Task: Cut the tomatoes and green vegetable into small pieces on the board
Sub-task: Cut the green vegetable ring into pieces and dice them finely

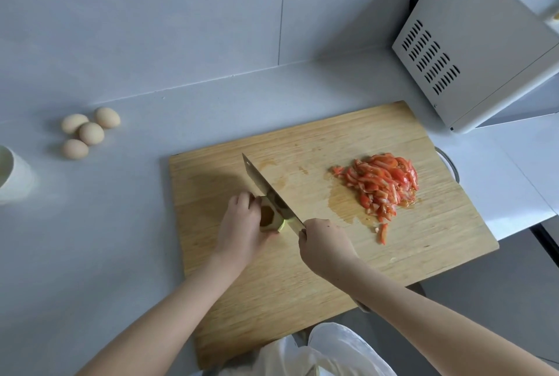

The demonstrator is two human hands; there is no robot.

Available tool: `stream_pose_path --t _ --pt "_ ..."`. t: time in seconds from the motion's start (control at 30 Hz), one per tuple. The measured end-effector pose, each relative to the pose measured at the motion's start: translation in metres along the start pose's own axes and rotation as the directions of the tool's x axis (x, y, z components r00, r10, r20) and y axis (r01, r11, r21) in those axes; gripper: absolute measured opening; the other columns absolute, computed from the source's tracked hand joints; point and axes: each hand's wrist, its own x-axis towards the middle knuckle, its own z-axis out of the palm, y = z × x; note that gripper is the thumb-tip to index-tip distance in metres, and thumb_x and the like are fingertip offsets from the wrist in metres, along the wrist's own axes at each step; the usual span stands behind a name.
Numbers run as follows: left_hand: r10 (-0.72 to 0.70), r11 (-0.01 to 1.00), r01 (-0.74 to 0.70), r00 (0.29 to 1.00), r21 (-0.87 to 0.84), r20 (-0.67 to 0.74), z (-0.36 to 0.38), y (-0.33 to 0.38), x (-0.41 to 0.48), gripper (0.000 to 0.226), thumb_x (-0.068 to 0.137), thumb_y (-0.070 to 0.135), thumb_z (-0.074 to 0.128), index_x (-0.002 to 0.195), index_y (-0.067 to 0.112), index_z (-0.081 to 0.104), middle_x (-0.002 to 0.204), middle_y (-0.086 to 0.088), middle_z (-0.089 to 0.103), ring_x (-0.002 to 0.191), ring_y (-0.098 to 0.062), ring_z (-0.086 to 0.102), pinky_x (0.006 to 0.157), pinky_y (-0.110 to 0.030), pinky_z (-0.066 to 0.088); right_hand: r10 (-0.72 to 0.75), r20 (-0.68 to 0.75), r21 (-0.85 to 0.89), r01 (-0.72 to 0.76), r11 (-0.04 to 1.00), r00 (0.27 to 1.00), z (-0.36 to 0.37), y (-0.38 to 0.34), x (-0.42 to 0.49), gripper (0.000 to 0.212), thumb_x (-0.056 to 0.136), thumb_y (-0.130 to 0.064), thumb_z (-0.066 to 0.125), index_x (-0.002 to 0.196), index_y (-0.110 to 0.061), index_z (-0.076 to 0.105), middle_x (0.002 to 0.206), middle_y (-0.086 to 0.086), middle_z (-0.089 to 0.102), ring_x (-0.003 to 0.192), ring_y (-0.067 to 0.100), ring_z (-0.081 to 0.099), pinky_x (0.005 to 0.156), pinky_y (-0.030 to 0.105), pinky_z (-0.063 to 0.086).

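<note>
Through the head camera, my left hand [242, 221] is curled round the green vegetable [270, 218] and holds it down toward the nine o'clock side of the board [302, 285]. My right hand [323, 242] is wrapped tight on the handle of the knife [256, 177]. Its blade runs from my fist toward eleven o'clock and rests against the vegetable's cut end.

The tomatoes [382, 185] lie as a heap of small red pieces toward the board's two o'clock, with a wet patch [341, 203] beside them. I judge the tomatoes done and the green vegetable barely begun.

To cut well here, I should tuck my left fingertips [242, 198] back behind the knuckles and let the flat of the blade ride against them. Then I slice thin, turn the slices and cross-cut. The piece is short and may roll, so a steady downward press matters.

Four eggs [87, 132] sit at ten o'clock on the desk [121, 224], and a microwave [484, 42] stands at one o'clock.
</note>
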Motion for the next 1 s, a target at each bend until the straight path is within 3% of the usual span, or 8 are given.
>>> stream_pose_path --t 0.27,0.47,0.7,0.8,0.9,1.0 --pt "-0.029 1.000 0.029 0.999 0.010 -0.032 0.003 0.000 -0.002 0.062 0.060 0.044 0.082 0.102 0.002 0.065 0.100 -0.011 0.057 0.092 -0.027 0.053 0.079 -0.031 0.048 -0.020 -0.044 0.096 0.024 0.995 0.999 0.008 0.008 0.003 0.037 0.095 -0.017 0.036 0.058 -0.018 0.035 0.060 -0.001 0.043 0.051 0.013 0.037 0.044 0.023 0.028" --pt "-0.063 0.996 0.059 0.997 -0.071 -0.052 0.006 -0.001 -0.005 0.059 0.065 0.045 0.078 0.109 0.008 0.063 0.110 -0.009 0.058 0.105 -0.021 0.050 0.086 -0.020 0.035 -0.064 -0.066 0.031 0.066 0.997 0.996 -0.002 0.007 -0.015 0.035 0.097 -0.019 0.034 0.062 -0.019 0.039 0.061 -0.004 0.044 0.051 0.011 0.039 0.044 0.021 0.028" --pt "-0.051 0.998 0.049 0.996 -0.034 -0.072 0.008 -0.003 -0.007 0.058 0.058 0.042 0.084 0.098 0.004 0.066 0.095 -0.011 0.059 0.092 -0.026 0.055 0.079 -0.025 0.044 -0.024 -0.043 -0.014 0.024 1.000 0.999 0.011 0.000 -0.006 0.021 0.094 -0.013 0.037 0.078 -0.011 0.050 0.066 0.000 0.048 0.060 0.017 0.047 0.046 0.023 0.034" --pt "-0.016 1.000 0.015 0.998 -0.016 -0.065 0.007 -0.003 -0.007 0.063 0.056 0.046 0.083 0.098 0.003 0.065 0.093 -0.009 0.057 0.089 -0.025 0.055 0.076 -0.028 0.048 -0.003 -0.018 0.010 0.004 1.000 1.000 0.019 -0.002 0.006 0.018 0.093 -0.011 0.040 0.082 -0.010 0.055 0.075 0.006 0.058 0.068 0.023 0.057 0.052 0.027 0.043" --pt "0.012 1.000 -0.013 0.999 -0.023 -0.046 0.009 -0.009 -0.011 0.071 0.061 0.043 0.082 0.115 0.003 0.059 0.110 -0.010 0.053 0.103 -0.025 0.052 0.086 -0.030 0.047 -0.008 0.013 0.136 0.006 0.991 1.000 0.016 0.005 0.011 0.026 0.094 -0.015 0.039 0.071 -0.013 0.050 0.066 0.002 0.052 0.054 0.016 0.048 0.045 0.023 0.036" --pt "-0.011 0.998 0.006 0.997 -0.061 -0.074 0.013 -0.013 -0.009 0.065 0.060 0.040 0.084 0.109 0.002 0.063 0.105 -0.010 0.057 0.098 -0.027 0.057 0.083 -0.031 0.050 -0.020 -0.004 0.210 0.020 0.978 1.000 0.006 0.012 0.007 0.031 0.094 -0.017 0.038 0.064 -0.014 0.043 0.058 -0.001 0.044 0.047 0.013 0.037 0.042 0.022 0.030"
